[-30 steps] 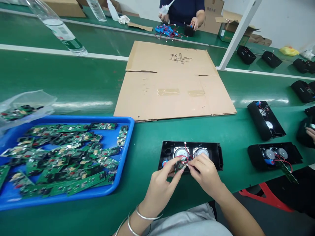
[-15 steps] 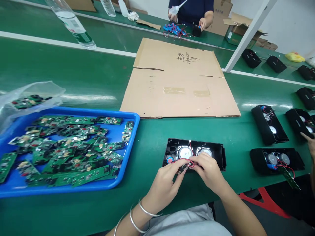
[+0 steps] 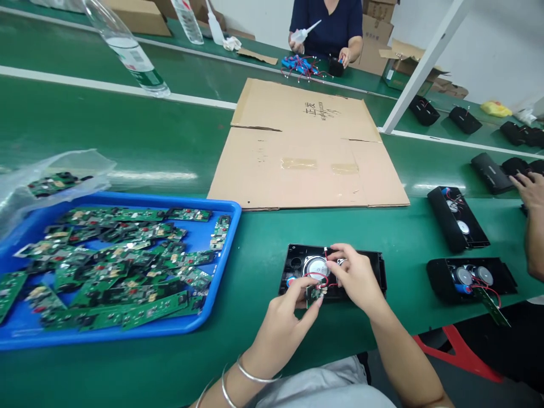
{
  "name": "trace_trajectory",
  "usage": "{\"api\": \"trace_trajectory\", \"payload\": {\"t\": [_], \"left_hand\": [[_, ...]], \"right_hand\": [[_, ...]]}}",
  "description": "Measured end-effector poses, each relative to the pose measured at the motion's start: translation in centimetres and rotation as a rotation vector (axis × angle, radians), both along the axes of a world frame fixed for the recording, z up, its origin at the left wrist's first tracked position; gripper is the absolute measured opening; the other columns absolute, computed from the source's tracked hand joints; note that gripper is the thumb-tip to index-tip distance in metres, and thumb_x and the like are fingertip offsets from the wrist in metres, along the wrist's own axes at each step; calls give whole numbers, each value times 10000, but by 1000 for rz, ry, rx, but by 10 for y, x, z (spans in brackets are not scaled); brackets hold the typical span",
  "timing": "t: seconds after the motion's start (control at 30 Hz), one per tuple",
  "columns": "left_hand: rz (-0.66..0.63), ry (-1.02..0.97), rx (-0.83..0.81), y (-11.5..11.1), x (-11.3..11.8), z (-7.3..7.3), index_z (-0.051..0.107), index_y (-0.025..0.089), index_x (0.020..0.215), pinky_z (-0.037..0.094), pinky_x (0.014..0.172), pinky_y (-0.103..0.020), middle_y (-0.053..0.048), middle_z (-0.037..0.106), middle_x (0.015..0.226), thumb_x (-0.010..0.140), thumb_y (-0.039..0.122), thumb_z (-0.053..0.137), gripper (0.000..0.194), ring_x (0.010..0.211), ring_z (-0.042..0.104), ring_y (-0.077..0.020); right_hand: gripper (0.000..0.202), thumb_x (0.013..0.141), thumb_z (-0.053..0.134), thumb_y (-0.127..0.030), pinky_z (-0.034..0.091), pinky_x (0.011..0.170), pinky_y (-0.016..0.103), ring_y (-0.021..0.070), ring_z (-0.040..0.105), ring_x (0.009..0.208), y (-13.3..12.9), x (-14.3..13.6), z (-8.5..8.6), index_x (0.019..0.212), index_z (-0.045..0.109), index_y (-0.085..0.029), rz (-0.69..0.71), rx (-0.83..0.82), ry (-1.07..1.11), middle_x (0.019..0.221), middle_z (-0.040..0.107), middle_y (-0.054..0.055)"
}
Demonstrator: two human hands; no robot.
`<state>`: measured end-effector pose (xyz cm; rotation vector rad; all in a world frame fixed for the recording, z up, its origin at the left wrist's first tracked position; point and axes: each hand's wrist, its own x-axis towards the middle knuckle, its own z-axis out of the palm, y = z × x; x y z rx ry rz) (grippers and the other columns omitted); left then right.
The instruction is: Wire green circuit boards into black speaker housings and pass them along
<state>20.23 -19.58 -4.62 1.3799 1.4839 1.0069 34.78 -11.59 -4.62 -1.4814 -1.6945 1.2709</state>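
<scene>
My left hand (image 3: 289, 314) pinches a small green circuit board (image 3: 313, 295) between thumb and fingers, with red wires at its upper edge. The board is held over the front of an open black speaker housing (image 3: 377, 262) lying on the bench. Inside the housing, a round silver speaker (image 3: 313, 265) shows; a second one is mostly behind my right hand (image 3: 356, 276). Thumb and forefinger of that hand are closed on a thin red wire lead (image 3: 326, 255) with a white plug at its top. A blue capped part (image 3: 291, 281) sits at the housing's left end.
A blue tray (image 3: 235, 226) heaped with circuit boards stands left, a plastic bag (image 3: 91, 164) at its corner. Flattened cardboard (image 3: 255, 181) lies ahead. Other open housings (image 3: 442, 226) stand right, near a co-worker's hand (image 3: 531, 190). Another person (image 3: 327, 28) sits across, holding a squeeze bottle.
My right hand has moved up from the board to the white-plugged lead. The board in my left hand now shows more of its face. The co-worker's hand at right has moved farther back.
</scene>
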Motion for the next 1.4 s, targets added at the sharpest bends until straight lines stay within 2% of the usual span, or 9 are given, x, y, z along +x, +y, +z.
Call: {"api": "trace_trajectory", "payload": {"t": [0.13, 0.27, 0.33, 0.43, 0.53, 0.6, 0.8, 1.07, 1.4], "left_hand": [[40, -49, -59, 1, 2, -2, 547, 218, 959, 579, 617, -277, -10, 715, 780, 792, 301, 537, 187, 648, 689, -174], [57, -126, -139, 3, 4, -1, 497, 208, 1044, 586, 673, -320, -51, 721, 884, 819, 338, 502, 260, 772, 704, -211], [44, -122, -177, 4, 5, 0, 470, 201, 1088, 589, 665, -347, -57, 723, 848, 831, 346, 475, 294, 799, 704, -234], [-4, -101, -205, 8, 5, 0, 457, 201, 1093, 588, 646, -373, -50, 725, 770, 830, 335, 468, 295, 785, 707, -256], [-32, -102, -200, 12, 6, 1, 465, 205, 1076, 583, 685, -377, -62, 734, 831, 815, 325, 482, 287, 801, 708, -257], [-35, -95, -204, 14, 6, 3, 473, 203, 1070, 582, 695, -370, -60, 735, 829, 807, 329, 487, 292, 805, 708, -255], [-63, -36, -174, 14, 6, 2, 485, 199, 1084, 576, 696, -358, -58, 735, 811, 808, 330, 487, 305, 790, 710, -252], [-152, 209, -102, 13, 4, 1, 493, 190, 1126, 562, 625, -333, -54, 739, 787, 847, 300, 426, 307, 693, 713, -244], [-95, 201, 47, 6, 4, -11, 517, 214, 1099, 559, 581, -284, -49, 724, 848, 866, 273, 421, 260, 685, 702, -199]], "right_hand": [[163, 701, 601, -280, 353, 364, 183, 69, 452, 415, 4, 4, -7, 823, 577, -175, 5, -136, 144, 629, 595, -18], [215, 714, 625, -379, 361, 368, 197, 91, 497, 457, -3, 31, -6, 757, 633, -168, 21, -135, 227, 669, 635, 23], [189, 745, 627, -364, 423, 441, 225, 125, 560, 563, -12, 39, -4, 745, 666, -179, 81, -36, 196, 722, 655, 41], [164, 839, 555, -277, 471, 574, 262, 147, 587, 688, -27, 38, -5, 786, 689, -198, 208, 249, 21, 771, 649, 46], [241, 898, 464, -226, 463, 610, 271, 145, 564, 680, -34, 29, -11, 787, 675, -191, 260, 551, -154, 731, 616, 44], [265, 911, 441, -215, 449, 603, 264, 144, 545, 665, -35, 25, -15, 770, 663, -183, 269, 667, -219, 711, 603, 46], [268, 921, 428, -195, 400, 569, 248, 141, 492, 640, -33, 25, -18, 760, 641, -175, 313, 754, -330, 691, 599, 36], [313, 928, 391, -155, 354, 560, 255, 137, 450, 609, -32, 23, -13, 709, 614, -175, 366, 820, -397, 674, 596, 23], [341, 950, 389, -206, 346, 556, 259, 138, 486, 580, -37, 15, -23, 699, 615, -158, 242, 881, -390, 609, 574, 19]]}}
